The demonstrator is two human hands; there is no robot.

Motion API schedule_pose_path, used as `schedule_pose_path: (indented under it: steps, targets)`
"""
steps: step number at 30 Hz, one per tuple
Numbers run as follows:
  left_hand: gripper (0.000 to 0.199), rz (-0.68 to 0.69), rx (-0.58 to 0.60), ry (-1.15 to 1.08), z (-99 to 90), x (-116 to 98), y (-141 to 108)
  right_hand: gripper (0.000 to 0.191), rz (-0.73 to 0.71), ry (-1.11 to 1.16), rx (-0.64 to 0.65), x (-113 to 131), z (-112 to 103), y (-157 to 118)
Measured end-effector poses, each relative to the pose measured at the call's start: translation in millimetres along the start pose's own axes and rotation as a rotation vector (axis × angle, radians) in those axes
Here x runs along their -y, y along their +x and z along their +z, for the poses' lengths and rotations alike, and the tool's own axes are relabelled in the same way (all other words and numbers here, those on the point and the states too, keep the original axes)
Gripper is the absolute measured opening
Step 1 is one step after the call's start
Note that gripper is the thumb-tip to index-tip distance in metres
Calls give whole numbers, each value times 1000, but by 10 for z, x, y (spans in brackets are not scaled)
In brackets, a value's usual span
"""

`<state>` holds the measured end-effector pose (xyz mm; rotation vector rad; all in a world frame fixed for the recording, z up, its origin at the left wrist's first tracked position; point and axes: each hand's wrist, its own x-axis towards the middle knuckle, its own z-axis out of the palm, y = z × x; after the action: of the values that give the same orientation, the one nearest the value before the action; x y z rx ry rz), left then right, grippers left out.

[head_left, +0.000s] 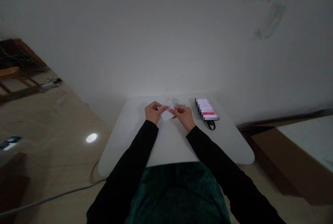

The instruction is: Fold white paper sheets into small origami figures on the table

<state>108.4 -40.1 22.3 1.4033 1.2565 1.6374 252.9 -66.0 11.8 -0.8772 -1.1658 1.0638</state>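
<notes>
Between my two hands is a small folded piece of white paper (168, 113), held just above the white table (171, 151). My left hand (154, 111) pinches its left side, thumb on top. On the opposite side, my right hand (184, 114) grips the paper between thumb and fingers. Some fingers of both hands are hidden beneath it. Right behind the paper lies another pale, folded-looking piece of paper (178, 101), partly covered by my right hand.
A phone (207, 109) with a black strap lies right of my hands. The table's far edge meets a grey wall (166, 43). A brown box (291, 161) stands at the right, a cable (54, 198) crosses the floor at left, and a wooden stool (15, 73) is further back.
</notes>
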Motion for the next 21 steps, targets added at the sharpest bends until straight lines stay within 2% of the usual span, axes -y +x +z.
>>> schedule_pose_path:
  steps: [4, 9, 14, 18, 21]
  targets:
    - [28, -11, 150, -111, 24, 65, 16, 29, -4, 10, -134, 6, -46, 38]
    - [30, -59, 91, -213, 73, 104, 0, 33, -50, -16, -207, 3, -58, 60]
    - [34, -74, 67, -234, 72, 70, -28, 35, -49, 11, -198, -21, -60, 70]
    - [44, -117, 79, -232, 64, 50, -28, 36, -33, 1, -199, -22, -60, 72]
    - [41, -142, 63, -258, 73, 63, -19, 38, -27, -21, -196, -8, -56, 66]
